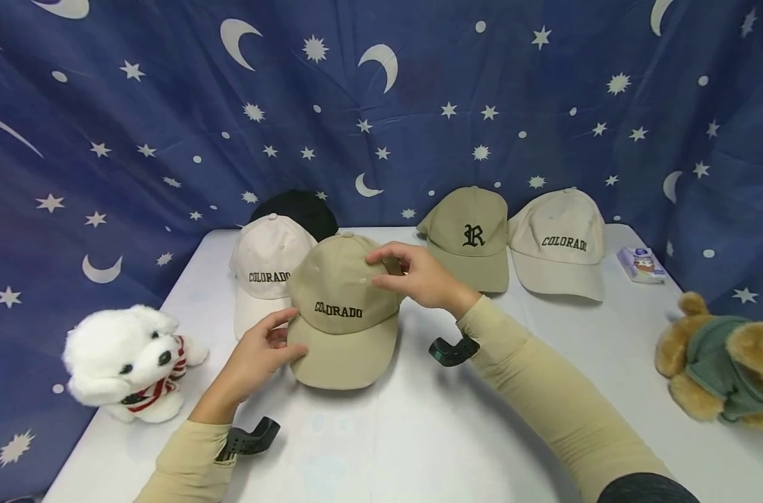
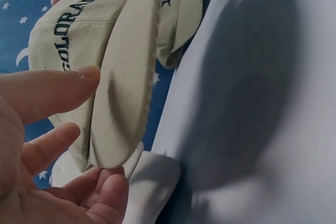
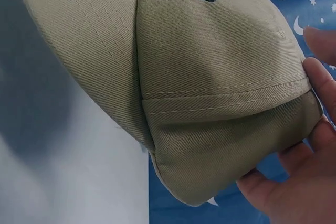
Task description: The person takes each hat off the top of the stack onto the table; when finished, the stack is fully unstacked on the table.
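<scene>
Above the table, both hands hold a khaki baseball cap (image 1: 344, 286) with COLORADO across its front, brim towards me. My left hand (image 1: 262, 360) is at the brim's left side; in the left wrist view its thumb (image 2: 79, 85) lies over the cap and other fingertips meet the brim's edge. At the back right of the crown, my right hand (image 1: 422, 276) grips the cap; in the right wrist view its fingers (image 3: 262, 187) curl at the rear edge. Behind and to the left are a cream COLORADO cap (image 1: 271, 248) and a black cap (image 1: 300, 209).
At the back right stand an olive cap (image 1: 469, 230) with an R and a beige COLORADO cap (image 1: 560, 234). A small purple packet (image 1: 641, 265) lies beside them. A white plush dog (image 1: 120, 356) sits left, a brown plush toy (image 1: 721, 363) right, on the white table (image 1: 432, 447).
</scene>
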Tool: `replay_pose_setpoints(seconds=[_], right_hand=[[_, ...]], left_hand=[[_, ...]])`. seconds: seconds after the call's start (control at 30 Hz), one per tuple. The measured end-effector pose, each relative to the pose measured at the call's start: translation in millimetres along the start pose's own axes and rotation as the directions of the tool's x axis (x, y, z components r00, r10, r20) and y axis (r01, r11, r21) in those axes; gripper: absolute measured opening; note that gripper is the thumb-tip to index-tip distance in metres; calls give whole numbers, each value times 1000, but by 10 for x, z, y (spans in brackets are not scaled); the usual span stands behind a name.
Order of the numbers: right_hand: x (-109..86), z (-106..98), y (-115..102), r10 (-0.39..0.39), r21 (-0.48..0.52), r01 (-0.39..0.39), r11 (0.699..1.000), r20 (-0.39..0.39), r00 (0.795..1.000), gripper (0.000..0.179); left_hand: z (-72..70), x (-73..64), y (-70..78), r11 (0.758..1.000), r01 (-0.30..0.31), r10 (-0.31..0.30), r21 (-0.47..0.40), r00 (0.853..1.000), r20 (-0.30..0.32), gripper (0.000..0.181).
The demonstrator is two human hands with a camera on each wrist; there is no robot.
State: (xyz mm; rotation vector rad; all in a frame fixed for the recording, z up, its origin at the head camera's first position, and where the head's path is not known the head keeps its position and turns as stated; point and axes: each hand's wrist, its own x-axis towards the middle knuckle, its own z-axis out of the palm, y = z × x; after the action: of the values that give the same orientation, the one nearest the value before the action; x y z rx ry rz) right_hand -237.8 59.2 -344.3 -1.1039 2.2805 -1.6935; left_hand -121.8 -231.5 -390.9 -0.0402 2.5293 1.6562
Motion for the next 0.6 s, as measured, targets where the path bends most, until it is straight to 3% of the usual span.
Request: replay_pose_setpoints(seconds=[0.6], right_hand=[[-276, -255, -7, 32, -27, -33, 999, -36, 999, 32]], left_hand=[[287, 74, 3, 999, -3, 6, -34, 997, 82, 67]])
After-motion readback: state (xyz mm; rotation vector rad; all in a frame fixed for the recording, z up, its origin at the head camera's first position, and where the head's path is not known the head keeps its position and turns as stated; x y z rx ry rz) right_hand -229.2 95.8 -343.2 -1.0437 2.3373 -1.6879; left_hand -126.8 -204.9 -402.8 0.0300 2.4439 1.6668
